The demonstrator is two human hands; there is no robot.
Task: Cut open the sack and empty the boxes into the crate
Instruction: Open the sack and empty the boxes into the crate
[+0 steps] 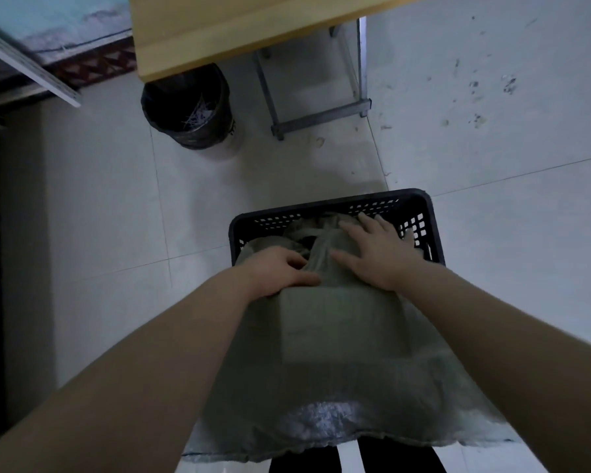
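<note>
Leaning over the floor, the person reaches both bare arms down the middle of the frame to a grey-green woven sack [342, 367] that fills the lower centre and spreads out toward the bottom edge. Its far end lies over the near rim of a black perforated crate [420, 220] standing on the pale tiled floor [110, 206] just right of centre, and the sack's bunched, gathered neck sits inside the crate. A squarish bulge under the cloth in the middle of the sack suggests a box within, though no box itself shows. The left hand [280, 271] rests at the left side of the bunched neck, its fingers [299, 264] curled into the folds and seemingly pinching the cloth; how firm the hold is I cannot tell. The right hand [376, 250] lies flat on top of the sack inside the crate, fingers [347, 228] spread open and pressing on the fabric, gripping nothing. In the upper centre, a round bin lined with a black bag [188, 107] stands on the floor with pale scraps in it, partly under the edge of a yellow wooden counter [226, 32] whose grey metal legs [318, 114] run down to the right. Dark smudges mark the tiles at the upper right.
</note>
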